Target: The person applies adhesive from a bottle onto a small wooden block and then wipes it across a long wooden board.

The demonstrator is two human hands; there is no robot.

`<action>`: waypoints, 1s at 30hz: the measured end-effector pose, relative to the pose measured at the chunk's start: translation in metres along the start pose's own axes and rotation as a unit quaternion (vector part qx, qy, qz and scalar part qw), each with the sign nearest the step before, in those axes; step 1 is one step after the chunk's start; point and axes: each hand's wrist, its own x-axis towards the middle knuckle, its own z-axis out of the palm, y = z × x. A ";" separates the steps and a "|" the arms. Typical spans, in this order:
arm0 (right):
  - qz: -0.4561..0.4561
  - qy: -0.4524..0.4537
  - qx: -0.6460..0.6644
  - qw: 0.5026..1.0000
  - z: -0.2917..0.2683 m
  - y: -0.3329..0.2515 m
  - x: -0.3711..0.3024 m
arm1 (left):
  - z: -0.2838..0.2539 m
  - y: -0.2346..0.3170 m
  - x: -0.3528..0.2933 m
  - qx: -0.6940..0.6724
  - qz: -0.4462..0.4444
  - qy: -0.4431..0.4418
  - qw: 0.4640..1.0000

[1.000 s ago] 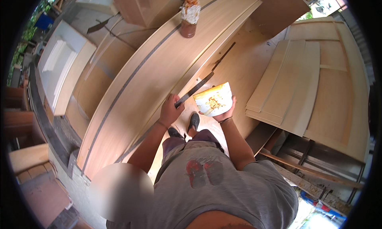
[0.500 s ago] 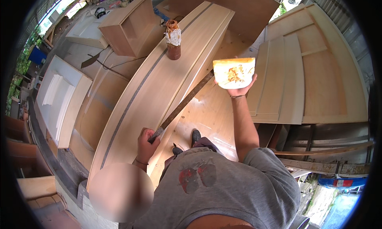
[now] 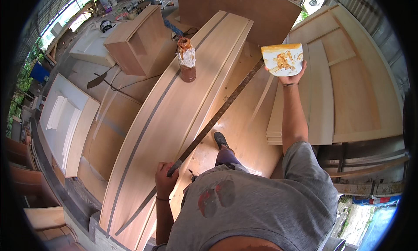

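My left hand (image 3: 166, 180) is closed round a long, narrow, dark mottled strip (image 3: 217, 116). Below the hand, the strip's tail curves down over the pale wooden boards (image 3: 152, 150); its far end reaches the edge of a white flat piece. That white piece (image 3: 283, 61) has a rounded lower edge, an orange upper edge and brown smears, and my right hand (image 3: 296, 76) grips it from below. Whether the right hand also touches the strip is hidden. A brown bottle (image 3: 187, 61) with a whitish wrap and a smeared mouth stands upright on the boards, beside a dark line running along them.
Stacked pale panels (image 3: 322, 98) lie on the right, next to a large framed panel (image 3: 370, 85). An open wooden box (image 3: 135, 42) stands at the far left, with a white-faced panel (image 3: 65, 124) nearer. A brown board (image 3: 239, 20) rises at the back. My shoe (image 3: 220, 140) is on the wooden floor.
My right hand has moved right and farther away with the white piece. My left hand has shifted slightly nearer. More of the strip shows, including its tail below the left hand.
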 end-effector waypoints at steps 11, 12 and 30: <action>-0.037 -0.053 -0.047 0.997 0.009 -0.072 0.244 | 0.111 0.067 0.175 -0.011 0.015 0.047 0.999; -0.046 -0.059 -0.063 0.995 0.011 -0.092 0.271 | 0.122 0.076 0.193 -0.017 0.017 0.049 0.998; -0.027 -0.093 -0.079 0.992 0.053 -0.037 0.395 | 0.173 0.047 0.272 0.017 -0.076 0.066 0.995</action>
